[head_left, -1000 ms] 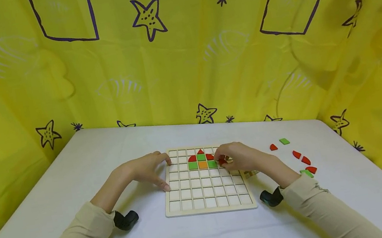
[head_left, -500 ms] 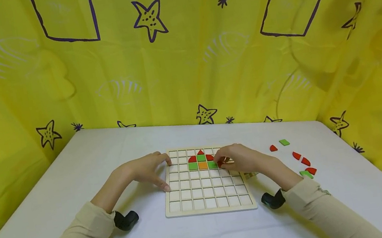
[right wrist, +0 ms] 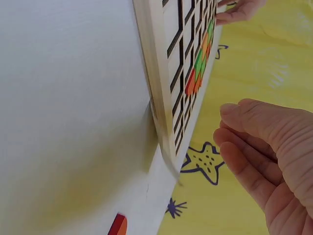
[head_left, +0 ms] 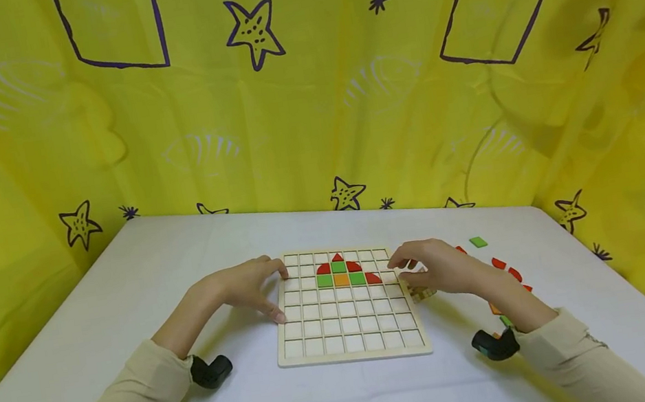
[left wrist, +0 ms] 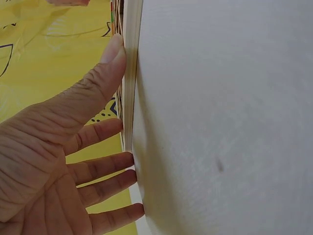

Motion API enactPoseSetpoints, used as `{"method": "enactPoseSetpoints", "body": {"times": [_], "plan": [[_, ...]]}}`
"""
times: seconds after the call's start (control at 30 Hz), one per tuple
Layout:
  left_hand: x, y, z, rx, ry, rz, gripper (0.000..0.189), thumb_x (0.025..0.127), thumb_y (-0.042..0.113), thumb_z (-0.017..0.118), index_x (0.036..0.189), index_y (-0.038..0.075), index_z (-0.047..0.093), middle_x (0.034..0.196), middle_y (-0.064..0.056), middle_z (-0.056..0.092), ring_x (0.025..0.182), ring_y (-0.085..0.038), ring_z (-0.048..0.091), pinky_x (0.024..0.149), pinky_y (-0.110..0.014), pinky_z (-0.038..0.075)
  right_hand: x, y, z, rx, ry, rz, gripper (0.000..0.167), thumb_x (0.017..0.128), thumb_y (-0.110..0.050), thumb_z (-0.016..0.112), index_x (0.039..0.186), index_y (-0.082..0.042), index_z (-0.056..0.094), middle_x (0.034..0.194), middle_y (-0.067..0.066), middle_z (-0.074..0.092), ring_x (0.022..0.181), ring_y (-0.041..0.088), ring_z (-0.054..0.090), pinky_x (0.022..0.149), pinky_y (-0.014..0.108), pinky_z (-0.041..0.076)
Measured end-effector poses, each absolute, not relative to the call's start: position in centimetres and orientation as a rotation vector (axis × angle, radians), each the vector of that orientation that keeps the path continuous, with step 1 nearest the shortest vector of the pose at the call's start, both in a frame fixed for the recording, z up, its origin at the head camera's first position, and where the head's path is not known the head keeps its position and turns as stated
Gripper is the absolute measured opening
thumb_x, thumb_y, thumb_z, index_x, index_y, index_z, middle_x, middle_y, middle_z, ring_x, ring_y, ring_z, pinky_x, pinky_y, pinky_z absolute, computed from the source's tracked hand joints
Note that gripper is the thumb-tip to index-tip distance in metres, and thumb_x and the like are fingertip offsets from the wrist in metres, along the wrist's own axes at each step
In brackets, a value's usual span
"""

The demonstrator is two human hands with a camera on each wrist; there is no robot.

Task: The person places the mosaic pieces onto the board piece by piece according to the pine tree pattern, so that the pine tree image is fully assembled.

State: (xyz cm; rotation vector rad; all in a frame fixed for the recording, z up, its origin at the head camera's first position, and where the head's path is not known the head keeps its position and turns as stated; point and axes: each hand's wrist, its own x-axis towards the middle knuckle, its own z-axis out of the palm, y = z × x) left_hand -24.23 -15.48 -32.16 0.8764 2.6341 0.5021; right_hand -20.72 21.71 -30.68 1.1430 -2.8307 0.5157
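A pale wooden grid board lies on the white table. My left hand rests at its left edge, thumb and fingertips spread along the rim, as the left wrist view also shows. Near the board's top, green squares, an orange square and a red triangle sit in the cells. Red quarter-circle tiles flank them, the rightmost red quarter-circle tile just past the lower green square. My right hand hovers at the board's right edge, fingers loosely bent and nothing between them.
Loose tiles lie right of the board, including a green diamond and several red pieces, partly covered by the right forearm. A small checkered tan thing shows beside the board's right edge. A yellow curtain hangs behind the table.
My right hand has let go of a red quarter-circle tile, now lying in a board cell, and has moved right. The left hand keeps its place.
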Motion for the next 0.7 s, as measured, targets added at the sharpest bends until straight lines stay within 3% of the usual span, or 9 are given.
{"method": "enactPoseSetpoints", "body": {"times": [0.37,0.7], "plan": [[-24.0,-15.4,-32.3,0.872,2.624,0.511,0.073,0.075,0.042,0.091,0.131,0.012,0.055,0.135,-0.015,0.054,0.129,-0.032,0.051,0.112,-0.053,0.04,-19.2,25.4,-30.8,0.99,-2.814,0.517,0.021,0.091,-0.003,0.076,0.111,-0.005,0.073,0.107,0.006,0.074,0.092,0.018,0.068,0.082,0.045,0.059],[-24.2,-15.4,-32.1,0.874,2.633,0.498,0.073,0.075,0.043,0.091,0.131,0.012,0.055,0.135,-0.014,0.054,0.128,-0.031,0.051,0.111,-0.053,0.041,-18.7,28.4,-31.5,1.004,-2.784,0.503,0.023,0.088,-0.005,0.08,0.109,-0.006,0.073,0.105,0.003,0.074,0.089,0.018,0.068,0.078,0.036,0.059]]}}
